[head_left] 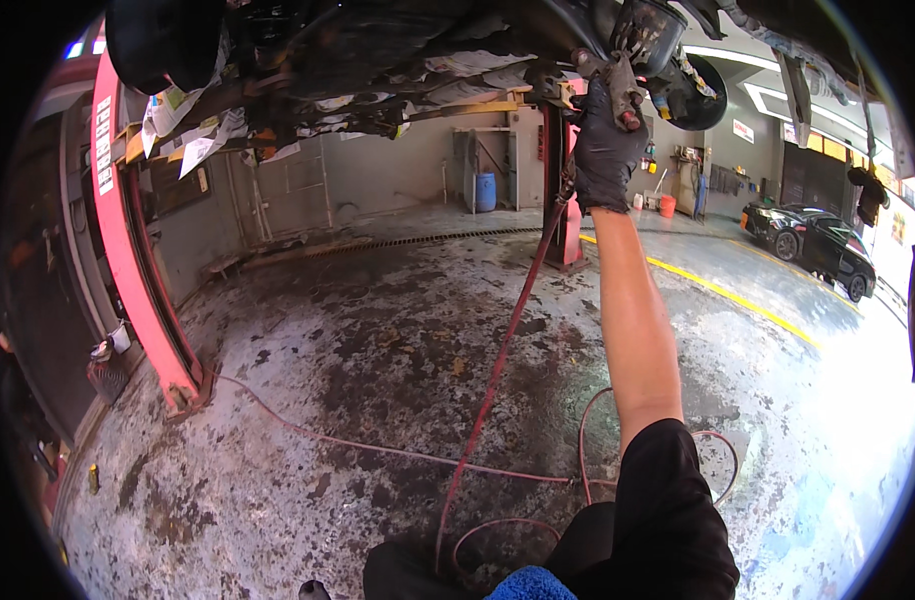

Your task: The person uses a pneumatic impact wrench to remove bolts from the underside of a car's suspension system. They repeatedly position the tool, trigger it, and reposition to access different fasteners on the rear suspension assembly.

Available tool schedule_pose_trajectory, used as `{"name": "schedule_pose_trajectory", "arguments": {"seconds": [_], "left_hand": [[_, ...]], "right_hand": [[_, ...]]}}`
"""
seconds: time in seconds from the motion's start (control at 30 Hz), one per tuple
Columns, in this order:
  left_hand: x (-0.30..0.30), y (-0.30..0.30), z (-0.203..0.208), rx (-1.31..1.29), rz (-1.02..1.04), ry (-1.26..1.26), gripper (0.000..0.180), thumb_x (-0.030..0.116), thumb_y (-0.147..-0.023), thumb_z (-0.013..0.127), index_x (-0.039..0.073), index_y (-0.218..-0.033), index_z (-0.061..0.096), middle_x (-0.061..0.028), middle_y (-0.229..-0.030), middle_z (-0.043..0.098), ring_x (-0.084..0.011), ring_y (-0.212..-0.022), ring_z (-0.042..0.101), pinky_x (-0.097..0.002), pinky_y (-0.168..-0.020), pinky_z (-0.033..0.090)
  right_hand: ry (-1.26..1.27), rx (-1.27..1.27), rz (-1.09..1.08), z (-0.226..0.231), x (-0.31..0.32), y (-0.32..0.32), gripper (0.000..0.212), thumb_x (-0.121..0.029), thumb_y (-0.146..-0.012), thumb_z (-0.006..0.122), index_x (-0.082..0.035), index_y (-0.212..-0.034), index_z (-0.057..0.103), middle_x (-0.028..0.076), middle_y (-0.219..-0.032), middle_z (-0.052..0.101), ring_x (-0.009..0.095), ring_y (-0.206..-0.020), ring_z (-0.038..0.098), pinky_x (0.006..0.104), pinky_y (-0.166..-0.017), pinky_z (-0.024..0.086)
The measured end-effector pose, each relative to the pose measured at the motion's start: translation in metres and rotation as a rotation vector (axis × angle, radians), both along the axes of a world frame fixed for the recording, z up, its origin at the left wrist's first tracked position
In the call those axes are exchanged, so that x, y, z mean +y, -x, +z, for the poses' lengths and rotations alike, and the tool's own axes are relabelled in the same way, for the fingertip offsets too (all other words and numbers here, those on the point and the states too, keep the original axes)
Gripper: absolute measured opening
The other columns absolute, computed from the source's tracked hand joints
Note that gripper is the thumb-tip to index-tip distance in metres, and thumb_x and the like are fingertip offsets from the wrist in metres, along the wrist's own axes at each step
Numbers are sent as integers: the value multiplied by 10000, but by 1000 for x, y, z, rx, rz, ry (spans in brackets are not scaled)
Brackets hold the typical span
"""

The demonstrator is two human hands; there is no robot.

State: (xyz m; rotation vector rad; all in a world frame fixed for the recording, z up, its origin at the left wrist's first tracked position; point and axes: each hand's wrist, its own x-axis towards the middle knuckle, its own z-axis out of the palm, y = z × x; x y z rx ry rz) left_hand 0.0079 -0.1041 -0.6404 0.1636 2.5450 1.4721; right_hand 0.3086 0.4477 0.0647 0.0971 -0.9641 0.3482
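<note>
My right hand [610, 150], in a black glove, is raised to the underside of a lifted vehicle [378, 60]. Its fingers are closed round a worn greyish air tool [623, 88], mostly covered by the glove and the parts around it. A red hose [498, 365] rises from the floor to a fitting beside the wrist. Just above the hand hangs a dark rounded part [650, 35] of the vehicle. My left hand is out of the picture.
A pink lift post [143, 250] stands at the left, and a red post [564, 235] stands behind my arm. More hose [378, 447] loops across the stained floor. Farther off are a blue drum [486, 192], an orange bucket [668, 206] and a black car [813, 245].
</note>
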Motion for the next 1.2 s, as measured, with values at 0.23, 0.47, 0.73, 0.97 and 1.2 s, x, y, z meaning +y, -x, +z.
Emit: {"name": "schedule_pose_trajectory", "arguments": {"seconds": [0.23, 0.47, 0.73, 0.97, 1.2], "left_hand": [[-3, 20, -5, 44, 36, -68, 307, 246, -927, 646, -11, -1089, 689, -138, -966, 710, -232, -899, 622, -375, -827, 517], [64, 62, -8, 169, 53, -300, 86, 81, -905, 640, 6, -900, 683, -69, -819, 684, -155, -731, 580, -334, -686, 490], [152, 52, 18, -60, -29, -490, 123, 89, -912, 707, -5, -991, 702, -47, -901, 696, -150, -802, 614, -291, -761, 509], [242, -11, 76, 60, -158, -533, 203, 161, -944, 669, 27, -1094, 698, -69, -961, 695, -139, -794, 628, -287, -650, 513], [318, -93, 123, 94, -253, -647, 135, 118, -963, 657, 20, -1041, 707, -15, -880, 680, -87, -790, 577, -256, -692, 468]], "right_hand": [[-171, -37, 94, 0, -47, 9, 278, -124, -947, 719, 45, -1157, 650, 42, -967, 722, 100, -871, 656, 259, -789, 518], [-198, -89, -201, 2, -39, -3, 301, -174, -912, 764, 37, -1107, 673, 40, -948, 729, 110, -838, 646, 267, -764, 500], [-27, -30, -136, 1, 27, -74, 185, -117, -928, 741, 8, -1059, 703, 50, -810, 711, 118, -650, 653, 267, -584, 544], [137, -130, 63, -20, 94, -135, 154, -141, -933, 739, 2, -981, 708, 58, -763, 696, 104, -608, 637, 253, -526, 515], [123, -158, -28, -34, 144, -174, 294, -174, -947, 735, 27, -1157, 693, 51, -866, 723, 107, -681, 666, 264, -601, 525]]}}
